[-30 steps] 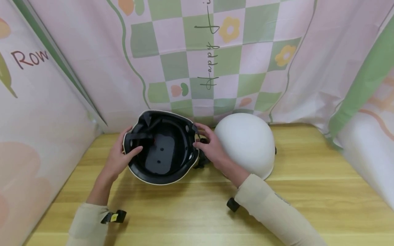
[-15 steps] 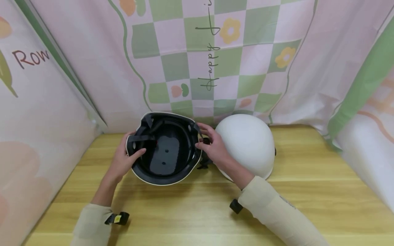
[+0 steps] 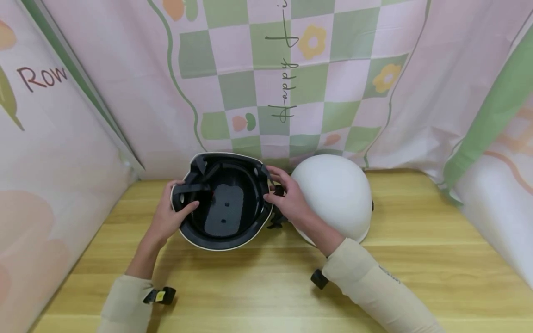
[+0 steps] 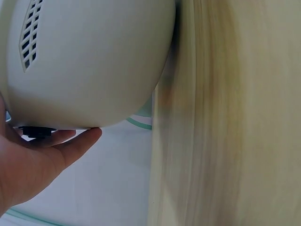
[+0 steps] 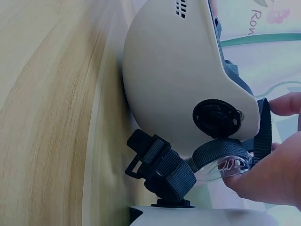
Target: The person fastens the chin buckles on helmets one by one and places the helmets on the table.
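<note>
A white helmet (image 3: 226,226) lies upside down on the table, its black lining facing up. My left hand (image 3: 164,217) grips the left rim, thumb over the lining and fingers outside the shell; the left wrist view shows those fingers (image 4: 80,143) against the side. At the opposite rim, my right hand (image 3: 287,199) holds a black strap (image 5: 264,129) between thumb and fingers. Beside it, the right wrist view shows a round black fitting (image 5: 217,118), a clear plastic piece (image 5: 221,169) and a hanging buckle (image 5: 146,155). My right fingertips are partly hidden.
Another white helmet (image 3: 335,194) rests dome up at the right, close to my right forearm. Patterned curtains (image 3: 310,83) hang behind the wooden table (image 3: 250,286) and along its sides. A black wrist camera (image 3: 319,279) juts from the right sleeve, another from the left.
The held helmet and both hands have shifted slightly right, mostly in the first half second. Since then they have barely moved, and the hold stays the same.
</note>
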Demonstrator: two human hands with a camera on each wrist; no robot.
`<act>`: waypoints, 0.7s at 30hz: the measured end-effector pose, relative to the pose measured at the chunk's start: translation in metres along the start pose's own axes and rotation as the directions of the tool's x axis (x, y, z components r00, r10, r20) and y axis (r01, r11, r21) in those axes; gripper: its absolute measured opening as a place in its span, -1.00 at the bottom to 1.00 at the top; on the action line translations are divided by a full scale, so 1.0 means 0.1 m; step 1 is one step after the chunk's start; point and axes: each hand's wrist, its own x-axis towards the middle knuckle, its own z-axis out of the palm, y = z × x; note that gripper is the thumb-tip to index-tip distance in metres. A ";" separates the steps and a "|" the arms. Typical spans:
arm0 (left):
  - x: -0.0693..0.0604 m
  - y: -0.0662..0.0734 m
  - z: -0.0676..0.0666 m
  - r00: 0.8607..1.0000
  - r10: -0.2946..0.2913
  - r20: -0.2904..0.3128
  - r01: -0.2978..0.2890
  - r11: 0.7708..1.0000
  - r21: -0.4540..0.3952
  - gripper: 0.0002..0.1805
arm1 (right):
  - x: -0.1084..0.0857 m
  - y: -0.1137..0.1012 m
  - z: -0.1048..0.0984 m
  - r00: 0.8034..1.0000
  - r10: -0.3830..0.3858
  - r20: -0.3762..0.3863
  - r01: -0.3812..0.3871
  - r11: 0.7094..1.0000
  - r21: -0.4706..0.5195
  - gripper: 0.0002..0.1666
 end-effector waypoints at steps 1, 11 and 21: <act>0.00 0.00 0.00 1.000 0.001 0.002 -0.001 1.000 -0.003 -0.26 | 0.00 0.00 -0.01 1.000 0.000 0.003 0.000 1.000 0.001 -0.18; 0.00 0.02 -0.05 1.000 0.014 0.019 -0.015 1.000 0.021 -0.29 | 0.02 0.03 -0.05 1.000 0.002 0.009 -0.002 1.000 -0.022 -0.18; 0.05 0.09 -0.14 0.985 0.152 -0.085 -0.143 0.984 0.106 -0.39 | -0.02 0.03 -0.10 0.998 0.017 0.064 -0.011 0.995 -0.097 -0.16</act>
